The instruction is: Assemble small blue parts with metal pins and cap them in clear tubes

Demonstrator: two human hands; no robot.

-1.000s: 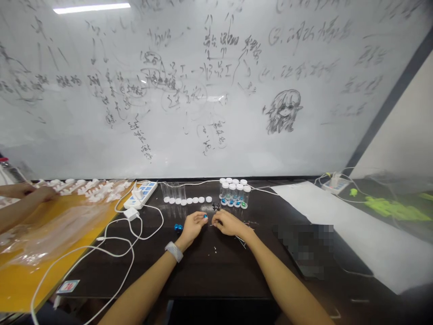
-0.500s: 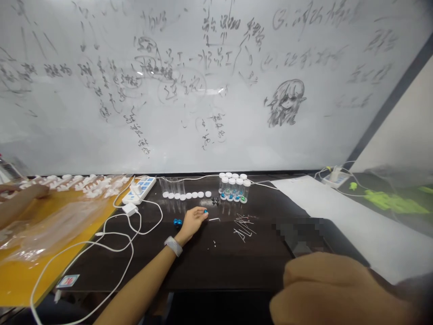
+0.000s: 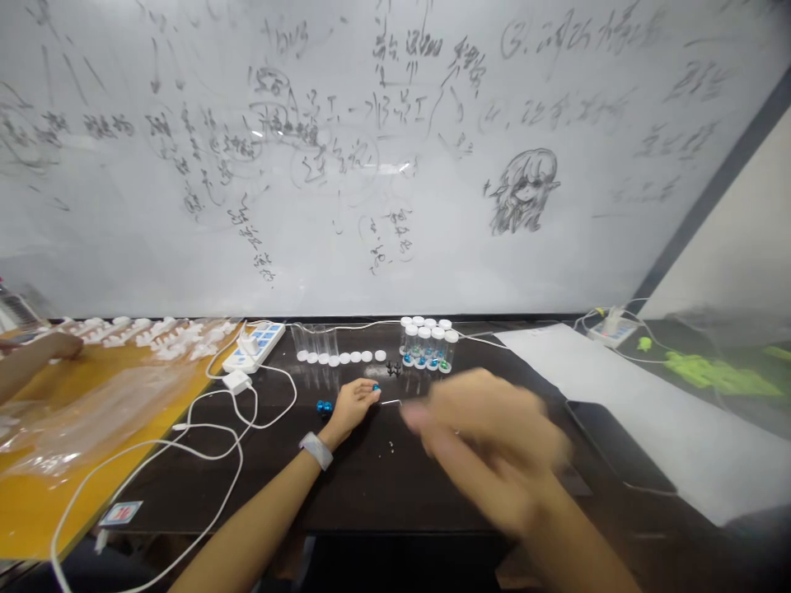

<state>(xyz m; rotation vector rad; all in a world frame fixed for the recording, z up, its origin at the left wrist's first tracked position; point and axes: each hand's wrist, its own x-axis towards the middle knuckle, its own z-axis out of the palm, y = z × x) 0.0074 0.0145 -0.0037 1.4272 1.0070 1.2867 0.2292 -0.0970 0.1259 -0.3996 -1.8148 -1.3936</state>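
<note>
Blue piece (image 3: 376,387) — clamped by left fingers (image 3: 366,385); right fingers (image 3: 446,451) blurred, state unclear. Centre-right: capped tubes (image 3: 437,349), filled; centre-left: open tubes (image 3: 319,339), apparently pending.

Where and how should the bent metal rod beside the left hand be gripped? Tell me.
Probably pinch the bent metal rod mid-shaft, from above and the right: it lies thin and flat, with the left hand close by its left end.

The large glossy whiteboard (image 3: 395,177) bears smudged black Chinese handwriting (image 3: 364,107) and a numeral "3" (image 3: 512,39). Red marks on the blue-edged white rectangular label (image 3: 122,513) are unreadable.
</note>
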